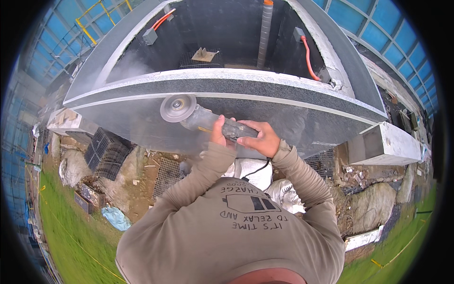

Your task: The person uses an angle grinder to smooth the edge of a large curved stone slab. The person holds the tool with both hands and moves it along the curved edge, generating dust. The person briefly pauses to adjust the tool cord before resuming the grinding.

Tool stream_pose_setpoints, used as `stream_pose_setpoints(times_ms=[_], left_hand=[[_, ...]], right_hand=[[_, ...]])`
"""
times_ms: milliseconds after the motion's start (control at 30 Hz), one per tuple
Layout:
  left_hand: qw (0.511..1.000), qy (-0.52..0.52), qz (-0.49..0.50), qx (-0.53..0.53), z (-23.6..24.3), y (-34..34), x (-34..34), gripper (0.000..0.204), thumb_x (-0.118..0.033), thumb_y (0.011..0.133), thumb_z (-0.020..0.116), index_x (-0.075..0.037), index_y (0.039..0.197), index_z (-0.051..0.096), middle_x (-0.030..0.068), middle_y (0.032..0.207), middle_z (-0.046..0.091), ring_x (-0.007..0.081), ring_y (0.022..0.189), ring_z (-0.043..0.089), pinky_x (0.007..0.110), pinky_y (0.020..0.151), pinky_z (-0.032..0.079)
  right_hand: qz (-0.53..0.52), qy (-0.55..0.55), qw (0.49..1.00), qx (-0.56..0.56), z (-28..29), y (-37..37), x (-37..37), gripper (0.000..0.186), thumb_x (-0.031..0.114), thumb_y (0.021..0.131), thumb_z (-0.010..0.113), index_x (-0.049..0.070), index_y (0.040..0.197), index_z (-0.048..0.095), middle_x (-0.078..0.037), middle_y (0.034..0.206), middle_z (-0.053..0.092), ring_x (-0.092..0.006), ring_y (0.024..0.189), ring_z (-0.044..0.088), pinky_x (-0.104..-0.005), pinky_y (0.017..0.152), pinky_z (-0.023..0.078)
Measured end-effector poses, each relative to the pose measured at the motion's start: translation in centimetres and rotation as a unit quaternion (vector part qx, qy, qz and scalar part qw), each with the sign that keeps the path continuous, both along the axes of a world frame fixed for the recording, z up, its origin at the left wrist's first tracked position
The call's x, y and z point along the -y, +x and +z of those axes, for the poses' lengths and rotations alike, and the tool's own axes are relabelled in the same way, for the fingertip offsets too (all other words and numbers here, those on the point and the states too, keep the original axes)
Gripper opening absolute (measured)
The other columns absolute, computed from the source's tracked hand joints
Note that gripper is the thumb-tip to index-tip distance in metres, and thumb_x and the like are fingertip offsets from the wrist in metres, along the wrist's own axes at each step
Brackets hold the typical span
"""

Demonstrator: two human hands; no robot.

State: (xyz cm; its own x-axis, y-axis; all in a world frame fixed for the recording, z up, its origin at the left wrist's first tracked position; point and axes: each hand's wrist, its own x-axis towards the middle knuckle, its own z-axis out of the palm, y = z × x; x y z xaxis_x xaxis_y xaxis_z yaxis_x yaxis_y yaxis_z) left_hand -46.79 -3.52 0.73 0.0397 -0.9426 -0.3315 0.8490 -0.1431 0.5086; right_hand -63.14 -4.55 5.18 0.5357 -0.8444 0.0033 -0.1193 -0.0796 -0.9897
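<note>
Both my hands hold an angle grinder (pixel 203 119) across the front of a large dark stone-clad box. My left hand (pixel 219 133) wraps the body near the grinder's head. Further back, my right hand (pixel 263 139) grips the rear of the body, where a black cord (pixel 257 170) hangs down. The round disc (pixel 178 108) meets the front slab (pixel 265 111) just below a pale line under the top edge. Pale dust hangs to the left of the disc, hazing the slab. Whether the disc is cutting in, I cannot tell.
Inside the box stand a grey pipe (pixel 265 35) and orange conduits (pixel 309 59). A pale block (pixel 390 144) juts out at right. Below lie white sacks (pixel 254 173), black plastic crates (pixel 108 152), mesh panels and rubble. Blue panels (pixel 385 19) surround the site.
</note>
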Motion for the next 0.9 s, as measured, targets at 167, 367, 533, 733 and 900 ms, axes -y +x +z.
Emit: stream_pose_setpoints(times_ms=[167,367,533,733,900], left_hand=[[1.0,0.004,0.008,0.028,-0.6,-2.5,-0.7,0.04,-0.044,0.09,0.064,-0.006,0.102,0.061,0.0063,0.097,0.064,0.0225,0.093,0.063,0.039,0.086,0.051],[0.999,-0.011,-0.036,-0.021,-0.7,-1.7,-0.6,0.041,-0.041,0.088,0.069,-0.009,0.109,0.055,0.0048,0.102,0.059,0.0199,0.096,0.059,0.037,0.087,0.048],[1.0,0.02,0.006,-0.001,-0.5,-0.6,0.2,0.041,-0.044,0.088,0.068,-0.007,0.105,0.059,0.0058,0.097,0.062,0.0213,0.093,0.062,0.038,0.085,0.051],[1.0,0.013,-0.008,0.007,0.2,1.3,1.1,0.042,-0.043,0.086,0.069,-0.007,0.104,0.059,0.006,0.097,0.063,0.0219,0.091,0.064,0.037,0.084,0.052],[1.0,0.006,0.004,0.013,0.2,0.1,0.2,0.043,-0.042,0.086,0.07,-0.01,0.108,0.055,0.0064,0.1,0.062,0.0213,0.094,0.063,0.038,0.087,0.051]], right_hand=[[-0.018,0.021,1.0,0.014,0.5,-2.0,-1.5,0.056,0.016,0.084,0.074,-0.006,0.132,0.055,-0.007,0.086,0.067,-0.0082,0.068,0.06,-0.0242,0.056,0.048],[-0.009,0.024,1.0,0.009,0.2,-1.8,-1.0,0.057,0.018,0.083,0.075,-0.003,0.132,0.057,-0.008,0.09,0.07,-0.0082,0.067,0.062,-0.0241,0.057,0.05],[0.0,0.022,1.0,0.007,0.0,-0.5,-0.1,0.057,0.018,0.084,0.075,-0.006,0.132,0.056,-0.007,0.083,0.068,-0.0082,0.063,0.06,-0.0242,0.055,0.048],[-0.005,0.015,1.0,0.004,-0.3,1.5,1.1,0.057,0.016,0.085,0.074,-0.008,0.132,0.055,-0.008,0.084,0.068,-0.0099,0.064,0.06,-0.025,0.054,0.048],[-0.014,0.012,1.0,0.021,-0.3,0.4,0.0,0.057,0.018,0.083,0.075,-0.007,0.13,0.056,-0.008,0.092,0.069,-0.0089,0.067,0.062,-0.0243,0.057,0.051]])
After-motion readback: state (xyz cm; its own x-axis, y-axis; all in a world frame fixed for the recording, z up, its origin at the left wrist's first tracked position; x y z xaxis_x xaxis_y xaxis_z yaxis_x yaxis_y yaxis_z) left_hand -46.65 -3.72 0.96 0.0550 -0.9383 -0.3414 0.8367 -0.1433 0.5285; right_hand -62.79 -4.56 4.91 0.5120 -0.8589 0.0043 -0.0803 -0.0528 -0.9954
